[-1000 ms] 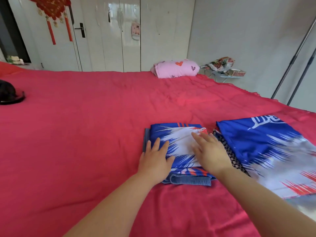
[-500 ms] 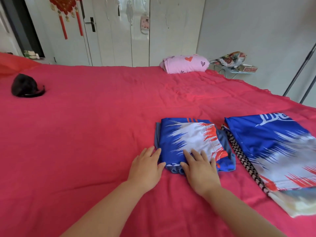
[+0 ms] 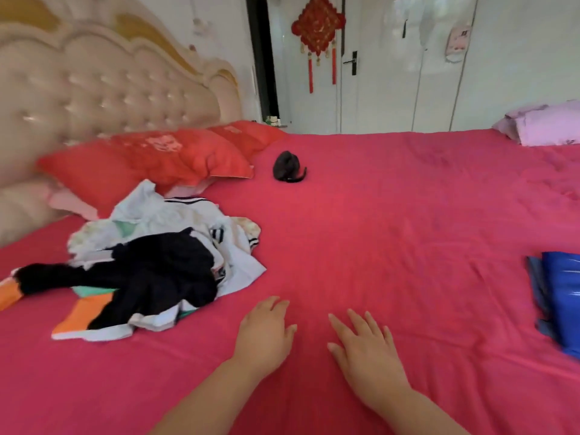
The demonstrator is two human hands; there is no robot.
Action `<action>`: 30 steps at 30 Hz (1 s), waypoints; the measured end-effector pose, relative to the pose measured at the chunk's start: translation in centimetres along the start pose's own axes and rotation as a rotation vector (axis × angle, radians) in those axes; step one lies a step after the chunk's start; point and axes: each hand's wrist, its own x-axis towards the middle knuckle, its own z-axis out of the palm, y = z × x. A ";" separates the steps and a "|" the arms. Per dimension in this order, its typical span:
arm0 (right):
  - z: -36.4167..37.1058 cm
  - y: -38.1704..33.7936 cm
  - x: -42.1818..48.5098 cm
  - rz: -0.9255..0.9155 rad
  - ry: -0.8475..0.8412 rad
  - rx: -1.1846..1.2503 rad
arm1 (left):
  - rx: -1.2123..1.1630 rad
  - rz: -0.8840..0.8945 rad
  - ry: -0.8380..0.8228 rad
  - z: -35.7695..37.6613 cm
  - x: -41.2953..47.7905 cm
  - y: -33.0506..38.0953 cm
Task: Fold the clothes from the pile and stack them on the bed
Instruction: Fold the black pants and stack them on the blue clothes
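A pile of unfolded clothes [image 3: 157, 255] lies on the red bed sheet [image 3: 392, 221] at the left: white pieces, a black garment on top, orange and green patches. The folded blue garment [image 3: 561, 296] sits at the right edge, partly cut off by the frame. My left hand [image 3: 266, 334] hovers flat over the sheet, fingers straight, right of the pile and apart from it. My right hand [image 3: 364, 346] is beside it, fingers spread, holding nothing.
Red pillows [image 3: 150, 164] lean on the padded headboard [image 3: 103, 98] at the back left. A small black object [image 3: 287, 167] lies mid-bed. A folded pink blanket [image 3: 546, 127] sits at the far right edge. White wardrobe doors stand behind.
Both hands have come off the folded blue garment. The view has swung left, so the garment is now at the right edge and the clothes pile has come into view.
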 end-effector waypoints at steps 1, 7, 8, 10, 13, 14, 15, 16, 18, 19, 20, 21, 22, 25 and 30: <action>0.3 -1.7 1.1 -0.022 -0.006 0.007 | 0.006 -0.031 0.013 -0.5 0.0 -2.2; 4.2 -8.7 6.3 -0.093 -0.096 -0.032 | 0.074 -0.138 0.109 -2.0 1.1 -11.3; 4.8 -9.1 6.5 -0.081 -0.093 -0.070 | 0.100 -0.154 0.116 -1.9 1.4 -12.4; 6.4 -9.0 6.8 -0.019 -0.067 -0.063 | 0.170 -0.188 0.130 -1.9 2.0 -14.1; 7.7 -8.8 6.8 -0.025 -0.025 -0.062 | 0.281 -0.279 0.191 -2.0 3.0 -15.8; 7.4 -9.0 6.6 -0.018 -0.031 -0.077 | 0.290 -0.311 0.214 -2.0 3.2 -16.1; 7.5 -8.9 6.6 -0.006 -0.024 -0.090 | 0.269 -0.329 0.232 -1.9 3.3 -16.3; 7.6 -8.7 6.6 0.015 -0.023 -0.097 | 0.221 -0.337 0.252 -1.9 3.3 -16.3; 7.4 -8.6 6.6 0.002 -0.018 -0.107 | 0.075 -0.345 0.304 -1.8 2.7 -15.8; 7.3 -8.5 6.7 -0.009 -0.010 -0.095 | -0.009 -0.344 0.336 -1.9 2.2 -15.5; 7.2 -8.5 6.8 -0.022 -0.023 -0.102 | -0.082 -0.339 0.359 -2.0 1.7 -15.2; 7.3 -8.5 6.8 -0.056 -0.035 -0.105 | -0.147 -0.336 0.376 -1.9 1.2 -14.8; 7.4 -8.4 6.7 -0.075 -0.031 -0.077 | -0.224 -0.339 0.392 -1.8 0.7 -14.5; 6.7 -8.3 6.7 -0.074 -0.043 -0.045 | -0.561 -0.326 0.467 -1.3 -0.9 -12.5; 2.3 -8.8 5.8 0.100 -0.204 0.765 | -0.916 -0.219 0.354 0.0 -3.6 -5.7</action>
